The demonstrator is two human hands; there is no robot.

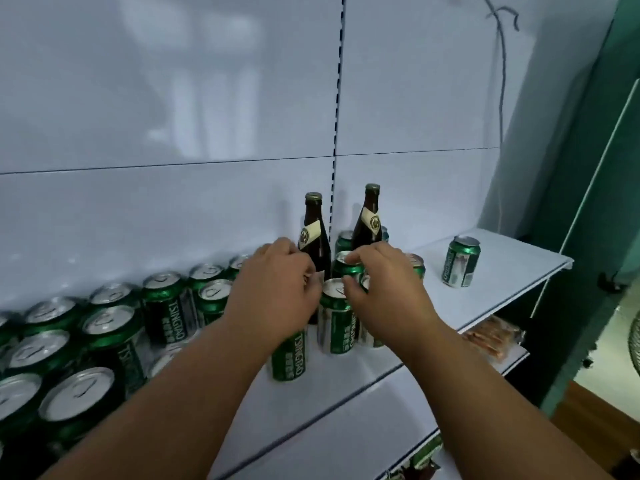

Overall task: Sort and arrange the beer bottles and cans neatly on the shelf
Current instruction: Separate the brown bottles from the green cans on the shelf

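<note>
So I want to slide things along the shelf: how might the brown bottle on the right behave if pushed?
The brown bottle on the right stands tall and narrow on the shelf, so a push near its neck would likely tip it. It looks like glass, so probably heavy and breakable. Green cans crowd its base, so it may knock them.

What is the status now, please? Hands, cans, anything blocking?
Left hand and right hand each curled over green cans mid-shelf. Lone can apart, far right. Two brown bottles behind, close to the fingers.
</note>
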